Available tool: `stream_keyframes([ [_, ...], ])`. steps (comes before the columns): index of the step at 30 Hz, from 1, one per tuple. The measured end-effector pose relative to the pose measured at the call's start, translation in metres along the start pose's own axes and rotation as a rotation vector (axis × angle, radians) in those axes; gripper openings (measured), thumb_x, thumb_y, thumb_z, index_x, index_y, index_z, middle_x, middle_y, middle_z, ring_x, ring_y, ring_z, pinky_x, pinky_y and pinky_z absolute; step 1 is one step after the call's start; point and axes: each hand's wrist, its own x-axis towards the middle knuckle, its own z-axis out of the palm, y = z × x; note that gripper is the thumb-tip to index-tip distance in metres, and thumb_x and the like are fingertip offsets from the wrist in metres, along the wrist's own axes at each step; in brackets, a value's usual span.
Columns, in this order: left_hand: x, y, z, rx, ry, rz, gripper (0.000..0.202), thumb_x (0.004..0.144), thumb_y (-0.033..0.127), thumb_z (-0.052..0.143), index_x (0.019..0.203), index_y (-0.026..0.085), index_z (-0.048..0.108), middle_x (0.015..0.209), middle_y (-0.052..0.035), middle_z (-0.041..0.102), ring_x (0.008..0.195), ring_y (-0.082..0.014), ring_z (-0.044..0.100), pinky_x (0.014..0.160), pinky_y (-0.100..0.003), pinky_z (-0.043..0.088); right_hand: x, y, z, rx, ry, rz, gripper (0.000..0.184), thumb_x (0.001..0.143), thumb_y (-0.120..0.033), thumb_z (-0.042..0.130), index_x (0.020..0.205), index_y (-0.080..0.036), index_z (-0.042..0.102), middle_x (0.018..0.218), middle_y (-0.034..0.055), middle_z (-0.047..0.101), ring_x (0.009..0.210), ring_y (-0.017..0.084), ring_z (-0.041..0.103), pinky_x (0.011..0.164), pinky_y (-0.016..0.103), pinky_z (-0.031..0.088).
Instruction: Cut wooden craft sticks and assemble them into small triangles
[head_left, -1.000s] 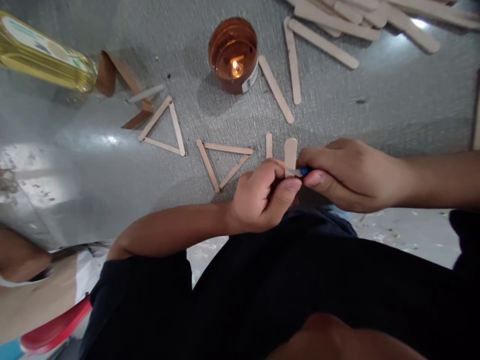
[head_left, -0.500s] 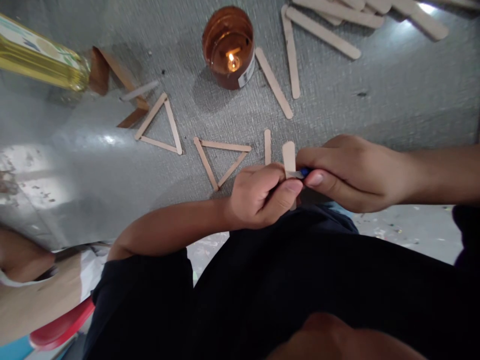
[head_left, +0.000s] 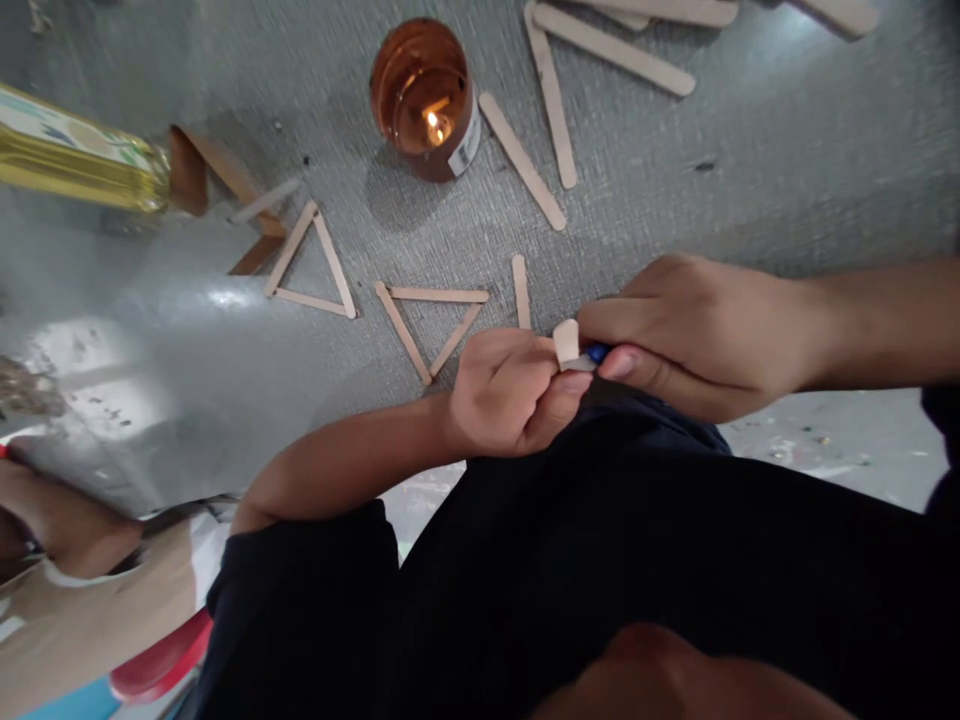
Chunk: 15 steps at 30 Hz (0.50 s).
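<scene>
In the head view, my left hand (head_left: 504,392) is closed around a wooden craft stick (head_left: 565,340), whose rounded end pokes up past the fingers. My right hand (head_left: 697,335) grips a small blue-handled knife (head_left: 597,353); most of its handle is hidden in the fist. Its short blade lies across the stick, close to my left thumb. Just beyond my left hand lies another craft stick (head_left: 522,290), partly covered by it. To the left are two triangles made of sticks, a nearer triangle (head_left: 439,295) and a farther triangle (head_left: 334,262).
A lit candle in an amber jar (head_left: 405,150) stands on the grey table (head_left: 637,210). Loose craft sticks (head_left: 615,48) lie at the top right. A bottle of yellow liquid (head_left: 82,160) and a bent brown strip (head_left: 232,170) are at the left. Another person's arm (head_left: 75,510) shows lower left.
The stick now shows less of its length above my left hand, and the blade sits nearer its tip. The view has shifted slightly, so the table items appear farther left.
</scene>
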Motion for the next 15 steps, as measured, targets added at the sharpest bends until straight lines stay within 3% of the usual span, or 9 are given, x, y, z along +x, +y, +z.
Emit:
stream_keyframes([
  [10, 0.002, -0.002, 0.006, 0.167, 0.119, 0.156, 0.018, 0.103, 0.024, 0.057, 0.086, 0.018, 0.059, 0.066, 0.0022, 0.064, 0.054, -0.0099, 0.058, 0.053, -0.028, 0.047, -0.005, 0.003, 0.009, -0.121, 0.046, -0.031, 0.031, 0.118, -0.043, 0.029, 0.099, -0.023, 0.042, 0.070, -0.0058, 0.045, 0.052, 0.010, 0.036, 0.055, 0.027, 0.024],
  [15, 0.002, -0.005, 0.012, 0.192, 0.227, 0.220, 0.014, 0.100, 0.024, 0.056, 0.089, 0.018, 0.059, 0.067, 0.0041, 0.061, 0.054, -0.0077, 0.052, 0.051, -0.026, 0.043, -0.004, 0.000, 0.002, -0.081, -0.022, -0.035, 0.029, 0.118, -0.042, 0.032, 0.098, -0.022, 0.041, 0.071, -0.0050, 0.047, 0.055, 0.010, 0.039, 0.056, 0.027, 0.027],
])
